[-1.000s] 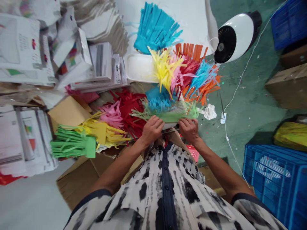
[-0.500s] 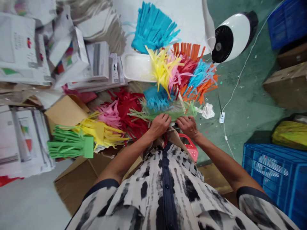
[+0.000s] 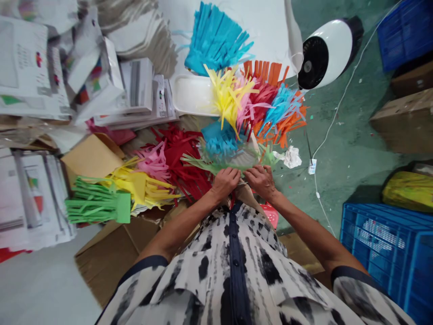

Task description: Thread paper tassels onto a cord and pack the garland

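Observation:
Both hands are close together at the near edge of the work surface, fingers curled on a pale green paper fringe (image 3: 203, 164). My left hand (image 3: 226, 181) pinches its middle. Just to the right, my right hand (image 3: 260, 179) grips the same strip, with green ends (image 3: 269, 155) spreading beyond it. The fingertips partly hide the held edge. Right behind the strip lies a blue paper fringe (image 3: 221, 141). To the left are a red fringe pile (image 3: 184, 158), a pink fringe (image 3: 157, 160), a yellow fringe (image 3: 144, 189) and a bright green fringe (image 3: 98, 205).
Behind are a white tray (image 3: 194, 95), a large blue fringe (image 3: 216, 38) and a yellow tassel (image 3: 230, 95). White boxes (image 3: 135, 85) fill the left. A white fan (image 3: 334, 52), a cable (image 3: 340, 108) and a blue crate (image 3: 382, 253) stand right. Crumpled white paper (image 3: 291, 157) lies nearby.
My right hand has shifted slightly left, closer to my left hand. The pale green fringe's middle has dropped toward me, and more of the clear sheet behind it shows.

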### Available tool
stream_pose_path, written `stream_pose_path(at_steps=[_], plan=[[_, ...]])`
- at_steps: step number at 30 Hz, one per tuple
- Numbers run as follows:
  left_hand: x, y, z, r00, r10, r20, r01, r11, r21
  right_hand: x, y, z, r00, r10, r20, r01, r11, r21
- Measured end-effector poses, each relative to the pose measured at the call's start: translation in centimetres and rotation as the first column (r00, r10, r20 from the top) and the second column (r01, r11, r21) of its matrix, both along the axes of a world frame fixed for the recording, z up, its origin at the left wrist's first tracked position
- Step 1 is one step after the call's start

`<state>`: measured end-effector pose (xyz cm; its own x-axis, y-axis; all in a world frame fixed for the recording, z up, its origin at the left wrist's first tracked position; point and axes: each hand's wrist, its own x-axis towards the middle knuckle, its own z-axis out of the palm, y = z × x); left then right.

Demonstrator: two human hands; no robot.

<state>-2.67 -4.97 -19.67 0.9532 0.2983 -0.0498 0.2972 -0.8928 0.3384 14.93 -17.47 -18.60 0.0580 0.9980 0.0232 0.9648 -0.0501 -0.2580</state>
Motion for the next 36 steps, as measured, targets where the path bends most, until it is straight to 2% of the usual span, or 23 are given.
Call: stream_pose_path(at_steps=[7, 13, 16, 20, 25, 29, 31, 33, 36], plan=[[-1.6, 3.4, 0.3, 0.972, 0.231, -0.035, -0.234, 0.960, -0.156, 1.0, -0.3, 0.1, 0.935, -0.299, -0.189, 0.286, 0.954, -0.095], [-0.8, 4.6, 0.9, 0.952, 0.270, -0.141, -0.290, 0.945, -0.151, 0.2, -0.3, -0.3, 0.813, -0.540, -0.217, 0.520, 0.842, -0.144], [-0.3, 4.4, 1.1, 0.944, 0.283, -0.171, -0.305, 0.945, -0.117, -0.1, -0.1, -0.6, 0.775, -0.598, -0.204, 0.575, 0.801, -0.165], [-0.1, 4.2, 1.2, 0.941, 0.286, -0.180, -0.304, 0.949, -0.081, 0.0, 0.2, -0.6, 0.788, -0.593, -0.166, 0.569, 0.805, -0.171], [0.1, 4.0, 1.2, 0.945, 0.282, -0.164, -0.294, 0.954, -0.055, -0.4, 0.4, -0.5, 0.840, -0.533, -0.097, 0.526, 0.846, -0.092], [0.0, 3.6, 1.3, 0.950, 0.301, -0.083, -0.304, 0.952, -0.024, -1.0, 0.6, -0.3, 0.854, -0.519, -0.045, 0.515, 0.854, -0.080], [-0.2, 3.3, 1.1, 0.971, 0.240, -0.015, -0.240, 0.970, -0.022, -1.4, 0.6, -0.3, 0.847, -0.531, -0.014, 0.528, 0.844, -0.088], [-0.2, 2.8, 0.7, 0.994, 0.104, 0.022, -0.103, 0.994, -0.042, -1.8, 0.6, -0.5, 0.850, -0.526, 0.017, 0.526, 0.849, -0.046], [0.2, 2.0, -0.1, 0.996, -0.086, 0.016, 0.087, 0.993, -0.081, -2.7, 0.1, -1.3, 0.923, -0.383, 0.023, 0.382, 0.923, 0.045]])
